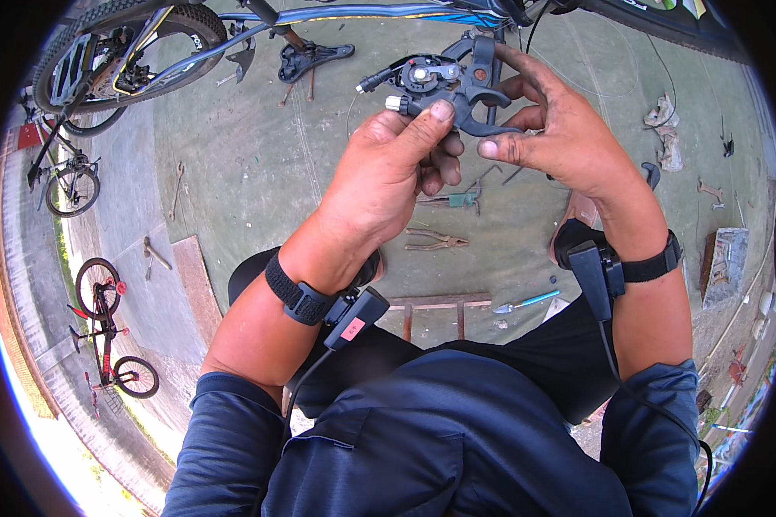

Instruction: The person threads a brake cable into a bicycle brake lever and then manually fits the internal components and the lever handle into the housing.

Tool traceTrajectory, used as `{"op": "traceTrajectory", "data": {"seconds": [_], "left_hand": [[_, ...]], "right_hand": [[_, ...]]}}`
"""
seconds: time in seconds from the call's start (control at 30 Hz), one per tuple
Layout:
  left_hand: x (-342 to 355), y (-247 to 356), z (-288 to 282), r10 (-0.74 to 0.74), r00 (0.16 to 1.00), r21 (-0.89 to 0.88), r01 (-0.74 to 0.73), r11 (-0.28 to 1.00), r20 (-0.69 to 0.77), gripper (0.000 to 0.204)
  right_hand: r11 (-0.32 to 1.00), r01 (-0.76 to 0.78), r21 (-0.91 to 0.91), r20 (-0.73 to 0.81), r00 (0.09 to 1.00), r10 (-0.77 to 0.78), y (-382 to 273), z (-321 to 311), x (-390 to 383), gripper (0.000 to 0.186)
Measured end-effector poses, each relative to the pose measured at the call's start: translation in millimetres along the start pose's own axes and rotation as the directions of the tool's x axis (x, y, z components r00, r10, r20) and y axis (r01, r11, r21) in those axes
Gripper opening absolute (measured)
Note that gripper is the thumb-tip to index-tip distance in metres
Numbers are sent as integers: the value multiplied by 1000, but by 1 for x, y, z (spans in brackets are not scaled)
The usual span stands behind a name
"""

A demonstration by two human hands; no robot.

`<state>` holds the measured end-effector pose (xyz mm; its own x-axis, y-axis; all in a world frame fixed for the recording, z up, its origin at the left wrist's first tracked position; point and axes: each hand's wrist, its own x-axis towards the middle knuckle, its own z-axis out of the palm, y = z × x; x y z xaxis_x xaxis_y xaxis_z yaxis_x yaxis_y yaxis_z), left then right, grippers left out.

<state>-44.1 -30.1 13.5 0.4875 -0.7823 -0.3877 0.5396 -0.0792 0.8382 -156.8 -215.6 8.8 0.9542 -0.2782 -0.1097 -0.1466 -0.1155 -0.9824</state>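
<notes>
A: The left hand (388,168) clenches around the black bicycle brake-lever and shifter unit (444,86), thumb pressed onto its lower edge. The right hand (552,129) grips the same unit from three o'clock, index finger stretched up along the lever clamp, thumb pointing back towards the left hand.

B: And where does the unit sit?

A: At twelve o'clock of the view, raised between both hands above the concrete floor (259,164).

B: What is largest around them?

A: The upturned bicycle (181,43) runs across the top from ten to one o'clock, its blue frame tube passing just behind the unit. At nine o'clock stands a smaller bicycle (71,185), and at eight o'clock a red one (103,332) lies well apart.

B: Smaller things?

A: A wooden board (194,284) lies at nine o'clock near the person's knee. Crumpled rags (664,129) sit at two o'clock. Pliers (435,242) lie at the centre, just under the hands. A blue-handled screwdriver (526,302) lies at four o'clock of the pliers. Each wrist wears a black strap with a small device.
</notes>
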Motion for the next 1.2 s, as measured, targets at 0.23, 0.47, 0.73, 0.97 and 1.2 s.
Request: {"op": "traceTrajectory", "data": {"seconds": [0.23, 0.47, 0.73, 0.97, 1.2], "left_hand": [[-1, 0, 1, -9, 1000, -8, 9, 1000, -2, 35], [-2, 1, -1, -59, 998, -21, 59, 998, 17, 30], [-2, 1, -3, -57, 997, -9, 58, 998, 50, 33], [0, 1, -6, -22, 1000, -20, 23, 1000, 11, 34], [0, 4, -8, 5, 1000, -3, -5, 1000, 20, 33]], "right_hand": [[1000, -4, 22, 40, 999, 3, -3, 0, -1, 104], [999, 38, 24, 91, 995, -40, 3, -3, 0, 110], [997, 67, 32, 91, 993, -70, 5, -4, -1, 108], [999, -23, 36, 10, 1000, 22, -4, 0, 0, 85], [987, -29, 158, -33, 999, 35, -4, 6, -2, 64]]}}
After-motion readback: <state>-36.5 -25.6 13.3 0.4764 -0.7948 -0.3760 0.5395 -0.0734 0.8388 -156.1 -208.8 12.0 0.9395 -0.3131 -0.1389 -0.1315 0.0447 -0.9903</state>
